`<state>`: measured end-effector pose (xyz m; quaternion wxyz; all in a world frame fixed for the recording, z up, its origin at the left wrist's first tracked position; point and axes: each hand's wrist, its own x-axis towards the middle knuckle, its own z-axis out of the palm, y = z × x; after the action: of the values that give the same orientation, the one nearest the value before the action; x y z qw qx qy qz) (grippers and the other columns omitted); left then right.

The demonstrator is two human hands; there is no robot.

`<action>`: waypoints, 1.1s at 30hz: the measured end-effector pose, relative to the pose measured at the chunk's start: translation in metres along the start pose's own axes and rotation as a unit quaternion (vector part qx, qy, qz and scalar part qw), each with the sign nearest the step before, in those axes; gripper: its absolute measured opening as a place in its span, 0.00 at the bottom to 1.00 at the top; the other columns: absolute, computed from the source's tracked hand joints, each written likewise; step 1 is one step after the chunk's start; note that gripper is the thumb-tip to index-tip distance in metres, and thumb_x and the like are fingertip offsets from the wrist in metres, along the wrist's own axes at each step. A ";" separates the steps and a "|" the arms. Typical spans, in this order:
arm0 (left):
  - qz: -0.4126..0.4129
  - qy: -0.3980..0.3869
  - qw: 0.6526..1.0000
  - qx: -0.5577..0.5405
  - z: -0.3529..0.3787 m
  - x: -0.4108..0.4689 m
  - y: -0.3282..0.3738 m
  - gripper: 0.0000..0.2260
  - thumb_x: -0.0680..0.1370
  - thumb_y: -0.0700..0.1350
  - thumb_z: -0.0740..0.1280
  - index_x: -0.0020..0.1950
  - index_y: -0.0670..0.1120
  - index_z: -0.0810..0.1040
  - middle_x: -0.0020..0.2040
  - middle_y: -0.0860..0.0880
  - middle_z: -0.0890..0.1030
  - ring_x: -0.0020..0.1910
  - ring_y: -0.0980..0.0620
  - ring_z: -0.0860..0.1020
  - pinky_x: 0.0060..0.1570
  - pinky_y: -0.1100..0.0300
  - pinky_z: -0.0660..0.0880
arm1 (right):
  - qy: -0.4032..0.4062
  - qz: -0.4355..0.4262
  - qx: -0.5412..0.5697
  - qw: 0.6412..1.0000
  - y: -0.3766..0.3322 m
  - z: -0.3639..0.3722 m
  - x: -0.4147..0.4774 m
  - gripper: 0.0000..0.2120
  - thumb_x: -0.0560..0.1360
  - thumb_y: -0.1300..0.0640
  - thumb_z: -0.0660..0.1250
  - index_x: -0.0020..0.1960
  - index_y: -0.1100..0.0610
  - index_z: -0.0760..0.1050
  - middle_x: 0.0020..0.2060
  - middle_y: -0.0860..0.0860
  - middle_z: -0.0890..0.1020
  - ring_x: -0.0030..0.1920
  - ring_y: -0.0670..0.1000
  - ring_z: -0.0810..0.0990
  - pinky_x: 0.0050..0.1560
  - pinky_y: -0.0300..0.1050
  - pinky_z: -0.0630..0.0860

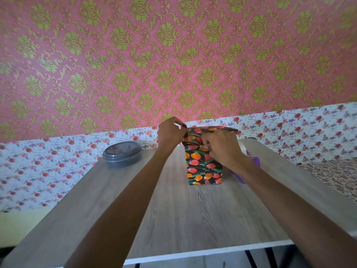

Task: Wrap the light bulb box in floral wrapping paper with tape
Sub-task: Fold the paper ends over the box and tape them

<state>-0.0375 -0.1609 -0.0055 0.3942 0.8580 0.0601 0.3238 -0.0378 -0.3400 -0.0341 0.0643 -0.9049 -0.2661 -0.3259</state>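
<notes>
Nothing readable here tbh. The wrapping paper (202, 167), the far wall (173, 55) and the grey tub (122, 154) on the left show only patterns, no letters or numbers.

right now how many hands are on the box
2: left hand pinches the paper at the box's top left; right hand grips it at the top front.
</notes>
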 end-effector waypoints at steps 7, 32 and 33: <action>-0.029 0.048 0.997 -0.059 -0.018 0.010 -0.009 0.10 0.73 0.31 0.65 0.40 0.42 0.85 0.36 0.43 0.85 0.31 0.48 0.84 0.37 0.53 0.83 | 0.015 0.010 -0.007 1.000 0.000 0.003 -0.002 0.07 0.71 0.58 0.73 0.45 0.50 0.78 0.35 0.49 0.81 0.39 0.50 0.79 0.37 0.41 0.71; 0.395 0.032 0.834 0.385 -0.020 -0.012 -0.051 0.16 0.62 0.25 0.74 0.43 0.43 0.82 0.38 0.46 0.81 0.38 0.44 0.77 0.35 0.54 0.74 | 0.021 0.025 0.018 0.999 -0.002 0.001 -0.004 0.09 0.70 0.64 0.72 0.44 0.52 0.80 0.34 0.49 0.81 0.38 0.50 0.79 0.35 0.40 0.65; 0.384 0.039 0.838 0.386 -0.021 -0.014 -0.048 0.15 0.62 0.25 0.74 0.42 0.43 0.83 0.39 0.45 0.82 0.40 0.43 0.78 0.38 0.52 0.76 | 0.023 0.025 0.020 0.999 -0.002 0.002 -0.004 0.09 0.70 0.64 0.72 0.44 0.51 0.81 0.34 0.49 0.81 0.38 0.50 0.79 0.35 0.40 0.66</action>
<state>-0.0537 -0.1201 -0.0370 -0.1278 0.8815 -0.1391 0.4327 -0.0400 -0.3396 -0.0381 0.0961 -0.9022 -0.2481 -0.3394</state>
